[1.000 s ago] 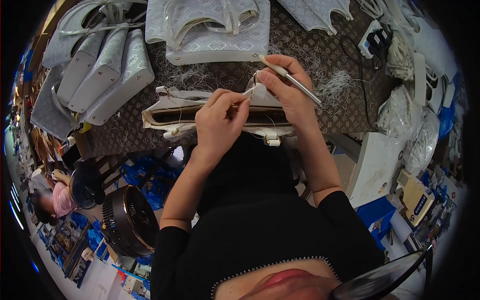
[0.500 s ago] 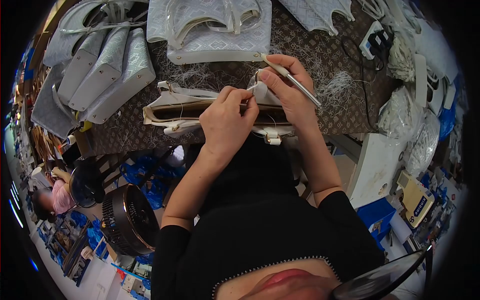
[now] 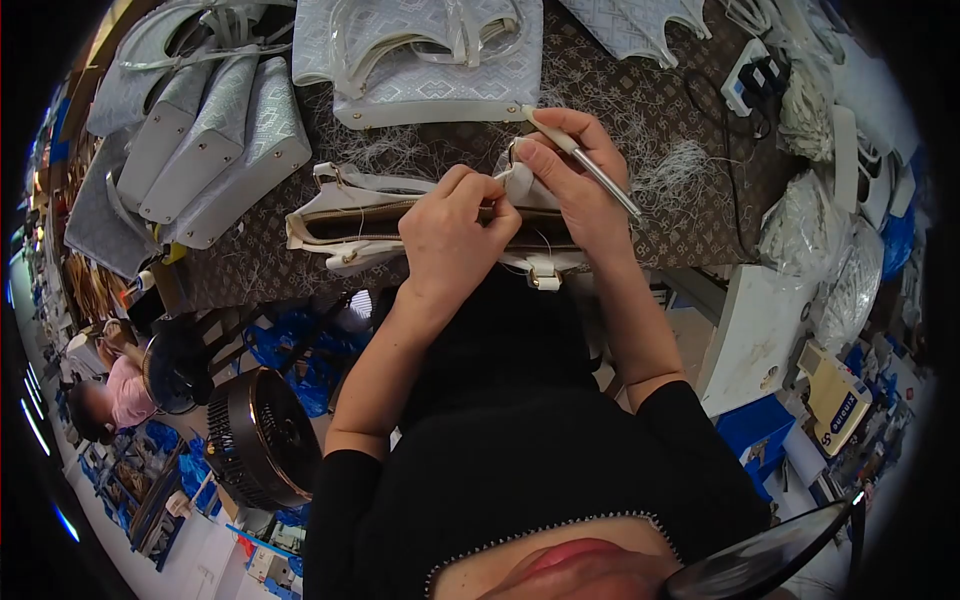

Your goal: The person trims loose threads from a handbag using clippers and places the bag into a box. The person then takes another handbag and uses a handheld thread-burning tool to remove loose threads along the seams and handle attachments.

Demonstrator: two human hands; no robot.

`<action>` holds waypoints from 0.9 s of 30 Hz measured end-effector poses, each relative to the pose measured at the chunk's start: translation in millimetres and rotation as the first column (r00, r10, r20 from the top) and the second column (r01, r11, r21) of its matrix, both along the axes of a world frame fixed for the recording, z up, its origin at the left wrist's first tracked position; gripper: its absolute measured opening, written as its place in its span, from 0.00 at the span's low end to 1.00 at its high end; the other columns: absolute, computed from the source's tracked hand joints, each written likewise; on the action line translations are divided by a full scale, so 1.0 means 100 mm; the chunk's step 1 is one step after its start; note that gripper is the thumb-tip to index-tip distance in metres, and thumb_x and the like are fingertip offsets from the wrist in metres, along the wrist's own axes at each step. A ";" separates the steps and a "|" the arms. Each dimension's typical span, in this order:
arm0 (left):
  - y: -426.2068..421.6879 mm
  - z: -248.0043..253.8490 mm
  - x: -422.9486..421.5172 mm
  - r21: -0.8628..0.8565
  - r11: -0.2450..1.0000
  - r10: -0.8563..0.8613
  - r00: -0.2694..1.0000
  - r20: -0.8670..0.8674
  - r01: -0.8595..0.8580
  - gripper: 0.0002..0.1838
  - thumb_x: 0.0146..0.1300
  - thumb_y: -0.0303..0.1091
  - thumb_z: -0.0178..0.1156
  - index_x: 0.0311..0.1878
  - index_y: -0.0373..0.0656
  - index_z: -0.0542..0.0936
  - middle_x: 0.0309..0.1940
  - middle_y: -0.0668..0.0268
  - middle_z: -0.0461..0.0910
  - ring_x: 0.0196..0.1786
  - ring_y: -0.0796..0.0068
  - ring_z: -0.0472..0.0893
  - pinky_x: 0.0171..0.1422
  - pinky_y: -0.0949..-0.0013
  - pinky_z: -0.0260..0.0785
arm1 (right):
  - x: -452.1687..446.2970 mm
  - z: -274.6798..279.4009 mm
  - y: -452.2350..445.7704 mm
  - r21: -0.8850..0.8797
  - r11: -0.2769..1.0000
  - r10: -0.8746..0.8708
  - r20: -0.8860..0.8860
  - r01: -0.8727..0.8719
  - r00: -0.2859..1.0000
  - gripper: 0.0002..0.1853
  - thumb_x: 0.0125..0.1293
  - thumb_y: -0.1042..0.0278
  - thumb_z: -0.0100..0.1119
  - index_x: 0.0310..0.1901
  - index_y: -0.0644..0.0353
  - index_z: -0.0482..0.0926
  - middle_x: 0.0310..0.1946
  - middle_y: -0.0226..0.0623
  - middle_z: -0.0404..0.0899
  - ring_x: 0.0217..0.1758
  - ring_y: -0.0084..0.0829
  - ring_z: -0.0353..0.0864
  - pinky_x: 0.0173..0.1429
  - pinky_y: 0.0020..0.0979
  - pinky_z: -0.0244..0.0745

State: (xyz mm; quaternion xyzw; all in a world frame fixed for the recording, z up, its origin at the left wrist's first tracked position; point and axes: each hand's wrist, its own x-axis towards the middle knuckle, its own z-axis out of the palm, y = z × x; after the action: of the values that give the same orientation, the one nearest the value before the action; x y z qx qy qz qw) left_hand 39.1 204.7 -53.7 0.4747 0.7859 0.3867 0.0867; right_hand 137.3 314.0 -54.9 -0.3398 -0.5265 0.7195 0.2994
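Note:
A white handbag [image 3: 370, 208] lies at the table's near edge, its brown-lined zip opening facing up. My left hand [image 3: 455, 240] is over the middle of this opening, thumb and fingertips pinched together at a white strap tab [image 3: 518, 182]. What exactly the pinch holds is too small to make out. Beside it, my right hand [image 3: 590, 195] is closed around a slim pen-like tool [image 3: 605, 180] with a silver barrel and a cream end. That hand's thumb and fingers also press on the strap tab near a metal ring. A gold-ringed tab [image 3: 543, 277] hangs at the bag's near side.
Patterned silver-white bags stand at the left [image 3: 215, 150] and another bag [image 3: 430, 90] lies beyond my hands. Thread clippings [image 3: 675, 172] litter the brown patterned table [image 3: 715, 225]. A power strip [image 3: 750, 80] with a black cable sits at right. Below left are a black fan [image 3: 255, 440] and a seated person.
My left hand's fingertips have shifted very slightly at the strap tab. My right hand and the tool stay almost where they were. The seated person's arms have moved a little.

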 end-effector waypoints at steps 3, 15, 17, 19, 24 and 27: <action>-0.01 0.01 -0.01 0.018 1.000 -0.009 0.996 0.088 0.007 0.06 0.45 0.25 0.64 0.26 0.44 0.76 0.24 0.69 0.76 0.21 0.68 0.77 0.26 0.70 0.69 | 0.00 0.01 0.01 -0.019 1.000 0.009 -0.010 -0.009 1.000 0.17 0.61 0.76 0.64 0.51 0.64 0.74 0.39 0.33 0.81 0.40 0.18 0.78 0.46 0.19 0.74; -0.01 0.09 0.03 -0.051 0.998 0.043 0.999 -0.009 -0.043 0.04 0.50 0.29 0.65 0.29 0.45 0.79 0.25 0.70 0.77 0.23 0.69 0.79 0.26 0.70 0.70 | -0.01 0.02 -0.03 0.021 0.999 -0.026 0.014 0.026 1.000 0.16 0.61 0.75 0.65 0.50 0.63 0.75 0.38 0.32 0.80 0.41 0.18 0.78 0.47 0.19 0.75; 0.00 0.11 0.02 -0.096 0.995 0.025 0.999 -0.040 -0.029 0.04 0.50 0.30 0.65 0.28 0.45 0.78 0.25 0.70 0.77 0.24 0.68 0.79 0.27 0.69 0.70 | -0.01 0.03 -0.04 0.042 0.999 -0.023 0.033 0.022 0.999 0.16 0.60 0.75 0.66 0.50 0.62 0.75 0.38 0.32 0.80 0.40 0.18 0.78 0.46 0.19 0.74; 0.02 0.10 0.02 -0.097 0.995 0.033 0.999 -0.038 -0.037 0.04 0.49 0.30 0.65 0.27 0.45 0.78 0.25 0.70 0.77 0.24 0.67 0.79 0.27 0.68 0.70 | -0.01 0.03 -0.04 0.072 0.997 -0.026 0.043 0.023 0.999 0.17 0.60 0.75 0.66 0.50 0.62 0.75 0.38 0.31 0.80 0.40 0.17 0.77 0.46 0.19 0.74; 0.05 0.08 0.03 -0.091 0.995 0.042 0.998 -0.045 -0.046 0.05 0.47 0.29 0.64 0.26 0.45 0.77 0.25 0.69 0.77 0.23 0.66 0.78 0.27 0.67 0.70 | -0.01 0.03 -0.05 0.114 0.993 -0.036 0.031 0.032 0.999 0.17 0.60 0.75 0.66 0.50 0.61 0.76 0.37 0.30 0.80 0.40 0.17 0.77 0.45 0.19 0.74; 0.07 0.05 0.05 -0.056 0.997 0.052 0.998 -0.031 -0.054 0.05 0.46 0.28 0.64 0.25 0.45 0.76 0.24 0.69 0.76 0.22 0.66 0.77 0.26 0.67 0.69 | -0.01 0.03 -0.05 0.101 0.994 -0.044 0.049 0.039 0.998 0.16 0.60 0.75 0.66 0.50 0.61 0.76 0.37 0.30 0.80 0.39 0.17 0.77 0.45 0.19 0.74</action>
State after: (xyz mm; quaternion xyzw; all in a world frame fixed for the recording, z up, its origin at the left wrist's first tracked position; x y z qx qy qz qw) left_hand 43.8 212.0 -48.7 0.4567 0.8101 0.3592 0.0782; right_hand 136.2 308.5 -51.8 -0.3534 -0.5622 0.6769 0.3175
